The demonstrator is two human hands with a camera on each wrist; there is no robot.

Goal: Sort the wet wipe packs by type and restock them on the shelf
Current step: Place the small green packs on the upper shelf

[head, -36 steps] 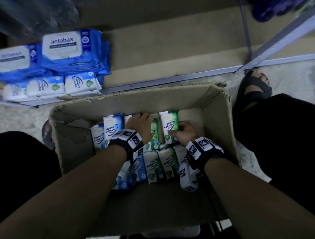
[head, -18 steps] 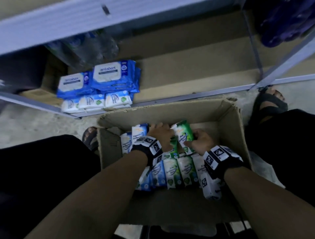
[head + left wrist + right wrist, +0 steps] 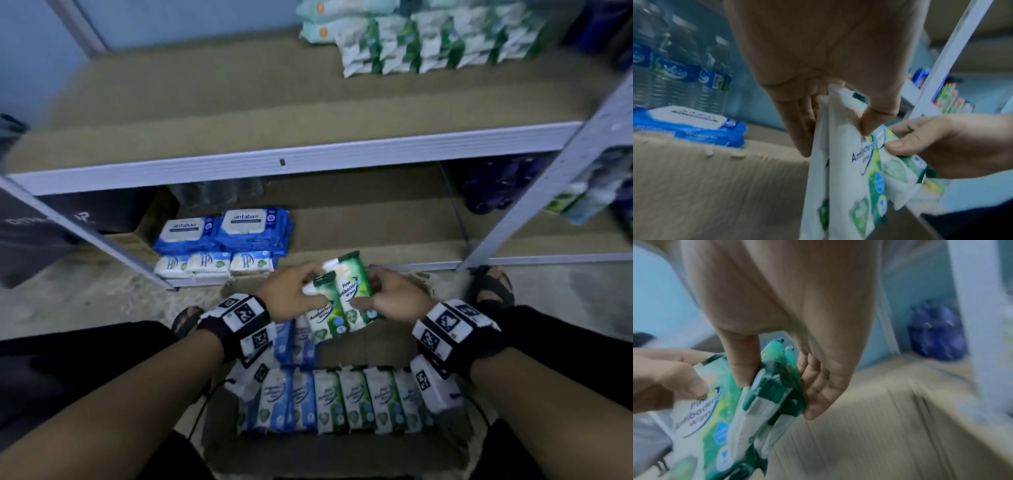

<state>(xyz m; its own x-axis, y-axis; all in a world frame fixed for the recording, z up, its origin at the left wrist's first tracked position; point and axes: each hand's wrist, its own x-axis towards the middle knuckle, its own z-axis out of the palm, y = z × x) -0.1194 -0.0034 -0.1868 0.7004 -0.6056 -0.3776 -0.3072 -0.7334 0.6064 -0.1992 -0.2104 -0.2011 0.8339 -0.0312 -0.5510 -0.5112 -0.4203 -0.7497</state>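
Above the cardboard box (image 3: 308, 452) I hold a bunch of green-and-white pine antibacterial wipe packs (image 3: 342, 298) between both hands. My left hand (image 3: 303, 294) pinches two upright packs (image 3: 846, 162) by their top edge, thumb on the front. My right hand (image 3: 373, 296) grips the neighbouring packs (image 3: 772, 394) between thumb and fingers. In the box stand rows of blue packs (image 3: 291, 397) and green packs (image 3: 359, 394). Green packs (image 3: 438, 44) are stacked on the upper shelf, at the back right.
The lower shelf holds blue Antabax packs (image 3: 222, 233), small white-and-blue packs (image 3: 212, 263) and water bottles (image 3: 674, 65). The upper shelf's metal front edge (image 3: 274, 161) and a slanted post (image 3: 548, 192) cross the view. My sandalled foot (image 3: 489, 287) is right of the box.
Both hands have lifted the green packs up out of the box and brought them together. The head view has tilted up, and the upper shelf now shows.
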